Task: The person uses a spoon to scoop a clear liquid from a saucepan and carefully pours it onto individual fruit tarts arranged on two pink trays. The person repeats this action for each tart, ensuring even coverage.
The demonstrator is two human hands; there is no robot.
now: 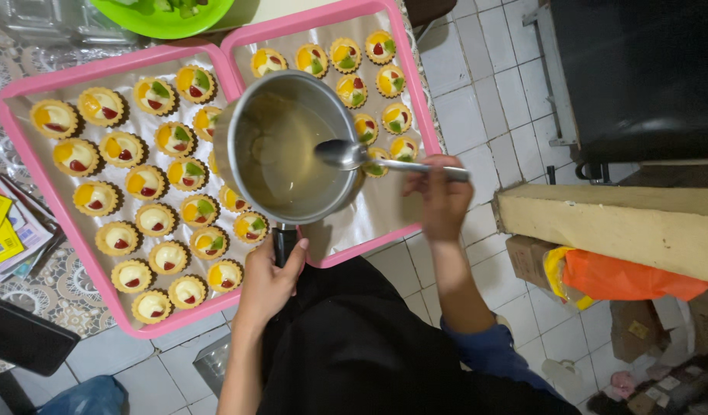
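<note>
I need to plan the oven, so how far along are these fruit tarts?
Done: the tarts on both pink trays are filled with cream and topped with fruit. In hand: the left hand holds a saucepan of clear liquid above them, and the right hand holds a spoon over it. Which tarts are glazed I cannot tell.

Two hands are showing, the left hand [265, 288] and the right hand [442, 196], gripping one saucepan [289, 146] and one spoon [346, 154]. Two pink trays are lying beyond them: the left tray [100, 68], left of the left hand, is showing about twenty-two fruit tarts [145, 182], and the right tray [417, 84], above the right hand, is showing ten. One green plate [162, 23] is sitting farther off.
</note>
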